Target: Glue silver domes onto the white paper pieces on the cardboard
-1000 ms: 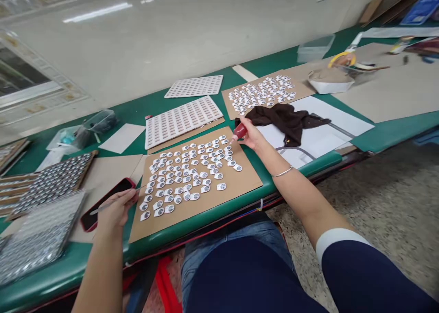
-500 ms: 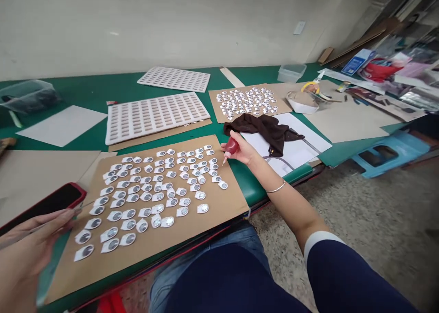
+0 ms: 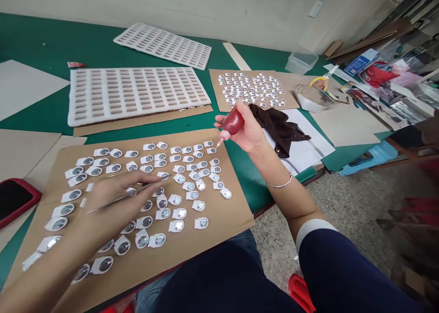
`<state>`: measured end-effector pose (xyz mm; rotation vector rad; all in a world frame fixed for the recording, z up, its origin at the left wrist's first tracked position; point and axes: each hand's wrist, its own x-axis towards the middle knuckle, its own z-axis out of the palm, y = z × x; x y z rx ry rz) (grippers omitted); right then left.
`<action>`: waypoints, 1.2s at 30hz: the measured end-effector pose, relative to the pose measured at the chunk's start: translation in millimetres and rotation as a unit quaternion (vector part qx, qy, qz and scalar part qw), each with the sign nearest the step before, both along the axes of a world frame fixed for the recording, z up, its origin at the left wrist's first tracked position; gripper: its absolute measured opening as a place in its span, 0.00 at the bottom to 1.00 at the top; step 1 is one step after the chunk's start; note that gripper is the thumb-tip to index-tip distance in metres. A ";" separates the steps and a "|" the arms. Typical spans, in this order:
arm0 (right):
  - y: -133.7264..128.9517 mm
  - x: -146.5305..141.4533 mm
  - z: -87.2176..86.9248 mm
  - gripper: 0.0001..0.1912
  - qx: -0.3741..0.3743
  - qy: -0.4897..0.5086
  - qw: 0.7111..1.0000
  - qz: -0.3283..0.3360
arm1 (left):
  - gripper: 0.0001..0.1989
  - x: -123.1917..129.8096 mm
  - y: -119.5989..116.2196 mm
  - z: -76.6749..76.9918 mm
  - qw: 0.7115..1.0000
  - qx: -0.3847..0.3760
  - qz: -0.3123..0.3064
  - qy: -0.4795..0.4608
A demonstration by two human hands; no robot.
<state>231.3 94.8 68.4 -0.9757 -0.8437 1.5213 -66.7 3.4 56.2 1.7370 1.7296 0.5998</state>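
My right hand (image 3: 249, 132) is closed around a dark red squeeze bottle (image 3: 233, 121) with a pale pink cap and a fine needle tip. The tip points down at a small round piece with a white tab (image 3: 211, 151), near the far right corner of a brown cardboard sheet (image 3: 226, 217). Over the middle of that sheet, my left hand (image 3: 120, 196) pinches thin metal tweezers (image 3: 137, 191), their point close to another of the round pieces (image 3: 163, 175). Many such pieces lie in loose rows on the cardboard. My left hand and forearm hide part of them.
Two white slotted foam trays (image 3: 137, 89) lie behind on the green table (image 3: 27, 38). A second card (image 3: 219, 103) carries more round pieces. Beside it are a dark brown cloth (image 3: 279, 127), a clear plastic box (image 3: 302, 62) and yellow-handled scissors (image 3: 317, 80). A red-cased phone (image 3: 20, 198) lies at left.
My left hand has moved right with the tweezers, from the cardboard's left edge to over its middle. The bottle's tip has come to a round piece in the far right corner. The view has shifted.
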 end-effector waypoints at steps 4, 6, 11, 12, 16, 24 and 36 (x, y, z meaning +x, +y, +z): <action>0.3 -10.8 -7.5 0.25 0.013 0.016 1.000 -0.016 | 0.12 43.1 24.3 -20.9 0.985 -0.003 -0.171 -0.003; -0.9 -8.1 -13.2 0.25 0.008 0.027 0.999 -0.028 | 0.11 45.1 29.5 -31.4 0.982 -0.005 -0.188 0.010; -1.0 2.5 -13.7 0.26 0.003 0.007 0.998 -0.070 | 0.10 37.1 26.9 -34.4 0.986 -0.025 -0.162 0.015; -1.2 3.2 -12.3 0.26 0.006 0.000 0.997 -0.074 | 0.10 37.0 25.2 -32.0 0.987 -0.026 -0.157 0.012; -3.4 1.0 -7.4 0.25 0.024 -0.031 0.996 -0.077 | 0.09 41.0 17.4 -21.4 0.992 -0.002 -0.130 -0.002; 2.4 -17.4 8.6 0.26 0.059 -0.064 0.996 0.000 | 0.08 56.7 2.2 -19.6 0.995 -0.021 -0.097 -0.033; -2.3 -28.2 -4.6 0.29 0.022 -0.071 0.997 -0.031 | 0.07 56.2 1.0 -29.6 0.996 0.013 -0.085 -0.025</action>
